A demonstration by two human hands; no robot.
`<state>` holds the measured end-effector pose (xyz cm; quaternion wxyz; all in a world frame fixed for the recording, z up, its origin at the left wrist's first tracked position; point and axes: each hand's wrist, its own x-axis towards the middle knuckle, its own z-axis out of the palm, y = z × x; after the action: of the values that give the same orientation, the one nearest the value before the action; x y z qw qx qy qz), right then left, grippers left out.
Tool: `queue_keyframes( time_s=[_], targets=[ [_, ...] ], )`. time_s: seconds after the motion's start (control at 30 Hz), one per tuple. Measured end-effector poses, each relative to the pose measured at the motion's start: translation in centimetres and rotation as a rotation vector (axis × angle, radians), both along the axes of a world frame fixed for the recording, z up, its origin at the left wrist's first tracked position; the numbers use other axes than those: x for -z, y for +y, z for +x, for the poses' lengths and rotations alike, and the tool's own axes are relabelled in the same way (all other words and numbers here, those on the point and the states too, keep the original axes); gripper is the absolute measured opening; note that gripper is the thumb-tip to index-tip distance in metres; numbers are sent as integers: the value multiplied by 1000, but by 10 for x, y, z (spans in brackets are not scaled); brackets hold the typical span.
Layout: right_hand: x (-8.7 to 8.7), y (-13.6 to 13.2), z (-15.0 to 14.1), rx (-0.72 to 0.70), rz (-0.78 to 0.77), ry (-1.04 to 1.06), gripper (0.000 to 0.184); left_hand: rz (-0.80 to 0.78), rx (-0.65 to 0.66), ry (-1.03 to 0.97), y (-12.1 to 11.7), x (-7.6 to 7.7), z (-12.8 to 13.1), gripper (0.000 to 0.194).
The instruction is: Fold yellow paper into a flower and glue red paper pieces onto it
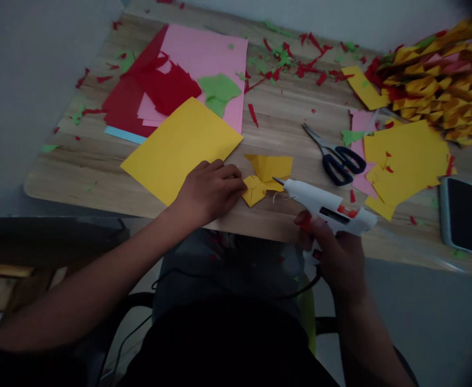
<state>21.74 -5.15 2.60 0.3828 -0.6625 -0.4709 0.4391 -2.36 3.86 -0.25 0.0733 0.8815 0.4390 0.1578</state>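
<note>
In my right hand (338, 252) is a white hot glue gun (314, 196), its fingers wrapped round the grip and orange trigger. The dark nozzle points left, at the edge of a folded yellow paper piece (262, 180) on the table; whether it touches I cannot tell. My left hand (214, 191) is closed at the left side of that piece, fingertips against it. Part of a large yellow paper sheet (183, 148) lies under and behind the left hand. A thin strand hangs below the nozzle.
Dark-handled scissors (336, 156) lie right of the folded piece. A phone (460, 215) rests near the right edge. Pink sheets (207, 48), red paper (165, 83), cut yellow paper (409, 156) and red and green scraps are spread around. A pile of folded yellow pieces (437, 86) stands back right.
</note>
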Motion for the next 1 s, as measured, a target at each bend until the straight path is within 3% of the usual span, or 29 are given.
queue_keyframes(
  time_s=[0.17, 0.33, 0.53, 0.73, 0.83, 0.93, 1.0],
  targets=[
    [14, -5, -7, 9, 39, 322, 34, 22, -32, -20, -1, -3, -1, 16],
    [11, -7, -17, -81, 17, 550, 29, 111, -148, -251, -9, -25, -8, 9],
    [7, -12, -34, -239, 60, 724, 63, 81, -170, -442, -42, -51, -9, 8],
    [-5, -11, -54, -310, 135, 592, 66, -84, -217, -549, -81, -59, -9, 29],
    [-12, -11, -68, -356, 205, 513, 56, -208, -267, -576, -95, -64, -12, 17],
    [-7, -10, -94, -390, 294, 442, 40, -333, -270, -637, -104, -65, -16, 40],
    [0, -7, -118, -389, 388, 414, 51, -315, -303, -691, -106, -63, -19, 48]
  ],
)
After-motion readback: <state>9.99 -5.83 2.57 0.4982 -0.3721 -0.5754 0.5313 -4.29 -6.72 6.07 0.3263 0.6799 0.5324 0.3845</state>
